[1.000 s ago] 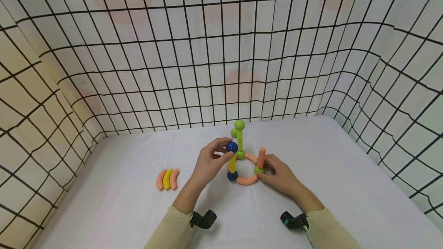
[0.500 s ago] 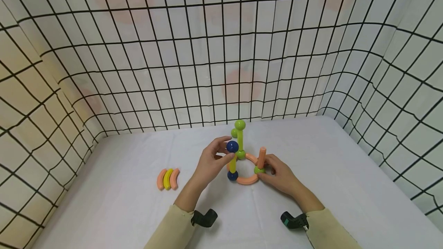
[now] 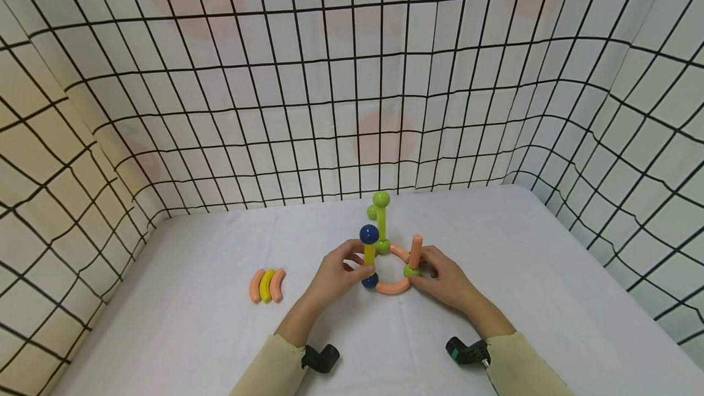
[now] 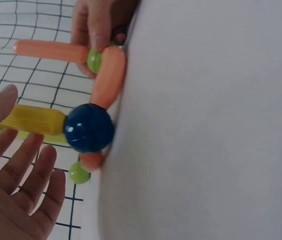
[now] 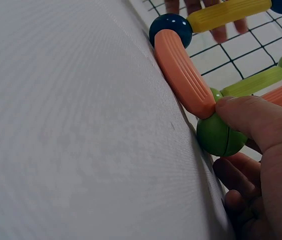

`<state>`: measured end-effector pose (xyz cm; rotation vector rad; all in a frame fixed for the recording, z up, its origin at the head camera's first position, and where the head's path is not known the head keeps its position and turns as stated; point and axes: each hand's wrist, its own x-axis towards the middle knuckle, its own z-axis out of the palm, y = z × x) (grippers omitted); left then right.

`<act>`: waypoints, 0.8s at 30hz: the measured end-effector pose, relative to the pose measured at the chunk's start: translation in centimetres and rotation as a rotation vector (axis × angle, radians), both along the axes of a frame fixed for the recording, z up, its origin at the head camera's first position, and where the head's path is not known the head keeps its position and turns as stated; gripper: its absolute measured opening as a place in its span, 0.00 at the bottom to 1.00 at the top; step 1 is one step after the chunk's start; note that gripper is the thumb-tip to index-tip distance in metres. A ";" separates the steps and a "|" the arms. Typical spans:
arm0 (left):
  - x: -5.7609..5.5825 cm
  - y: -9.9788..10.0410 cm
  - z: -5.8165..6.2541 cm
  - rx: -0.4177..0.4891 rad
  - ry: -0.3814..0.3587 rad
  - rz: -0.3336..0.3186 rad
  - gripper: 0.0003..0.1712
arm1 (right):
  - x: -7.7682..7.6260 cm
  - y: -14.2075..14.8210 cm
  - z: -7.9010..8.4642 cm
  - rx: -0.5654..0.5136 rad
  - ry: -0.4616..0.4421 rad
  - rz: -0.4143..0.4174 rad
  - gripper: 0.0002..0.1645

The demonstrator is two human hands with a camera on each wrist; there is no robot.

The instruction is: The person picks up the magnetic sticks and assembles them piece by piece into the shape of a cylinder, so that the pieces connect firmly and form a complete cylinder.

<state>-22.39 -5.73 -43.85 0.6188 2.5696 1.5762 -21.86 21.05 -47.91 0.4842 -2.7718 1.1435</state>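
A ring of curved orange magnetic sticks [image 3: 393, 288] and balls lies on the table. On its left side stands a yellow stick [image 3: 369, 254], with a blue ball [image 3: 369, 234] on top and another blue ball [image 4: 89, 128] below. My left hand [image 3: 337, 272] is at the stick's lower part, thumb on the near side, fingers fairly straight behind it. My right hand [image 3: 444, 275] pinches the green ball [image 5: 221, 134] at the ring's right, which bears an upright orange stick [image 3: 416, 252]. At the back a light green stick [image 3: 382, 223] rises, topped by a green ball [image 3: 381, 199].
Two curved orange sticks and a curved yellow stick [image 3: 266, 285] lie side by side on the left of the white table [image 3: 192, 335]. A loose-looking green ball [image 3: 372, 212] is behind the structure. Black grid netting [image 3: 341, 109] surrounds the back and sides.
My left hand has moved down from beside the upper blue ball to the lower part of the yellow stick. My right hand and the ring have stayed in place.
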 end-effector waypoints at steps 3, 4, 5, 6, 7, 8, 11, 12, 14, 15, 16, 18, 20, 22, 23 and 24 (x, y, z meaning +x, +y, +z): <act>0.1 0.1 -0.6 -0.065 0.013 -0.012 0.26 | 0.1 0.0 0.0 0.002 0.006 0.008 0.18; 0.2 0.1 -0.8 -0.081 0.014 -0.012 0.25 | 0.1 0.0 0.1 0.004 0.007 0.011 0.19; 0.2 0.1 -0.9 -0.091 0.021 -0.012 0.25 | 0.1 0.0 0.1 0.006 0.008 0.013 0.19; 0.2 0.1 -1.0 -0.099 0.024 -0.010 0.24 | 0.1 0.0 0.1 0.008 0.008 0.014 0.19; 0.2 0.1 -1.1 -0.104 0.030 -0.011 0.22 | 0.1 0.0 0.1 0.010 0.009 0.014 0.19; 0.2 0.1 -1.2 -0.108 0.035 -0.009 0.21 | 0.1 0.0 0.1 0.008 0.010 0.016 0.19; 0.1 0.0 -1.4 -0.114 0.039 -0.001 0.17 | 0.1 0.0 0.1 0.012 0.016 0.017 0.18; 0.1 0.0 -1.4 -0.118 0.036 0.000 0.17 | 0.1 0.0 0.0 0.011 0.016 0.019 0.18; 0.1 0.0 -1.5 -0.123 0.032 0.002 0.15 | 0.0 0.0 0.0 0.010 0.018 0.021 0.17; 0.1 0.0 -1.6 -0.125 0.030 0.001 0.14 | 0.0 0.0 0.0 0.012 0.022 0.022 0.17; 0.1 -0.1 -1.6 -0.127 0.027 -0.001 0.13 | 0.0 0.1 0.0 0.013 0.024 0.024 0.17; 0.0 -0.1 -1.7 -0.130 0.032 -0.007 0.12 | 0.0 0.1 0.0 0.010 0.028 0.025 0.16; 0.0 -0.2 -1.7 -0.135 0.030 -0.008 0.11 | 0.0 0.0 0.1 0.000 0.030 0.028 0.17; 0.0 -0.3 -1.8 -0.143 0.023 -0.002 0.10 | -0.1 -0.1 0.1 -0.003 0.026 0.035 0.17; 0.1 -0.4 -1.8 -0.146 0.020 0.002 0.10 | -0.1 -0.2 0.2 -0.001 0.023 0.039 0.17; 0.1 -0.5 -1.8 -0.150 0.015 0.007 0.09 | -0.2 -0.3 0.2 0.001 0.020 0.043 0.17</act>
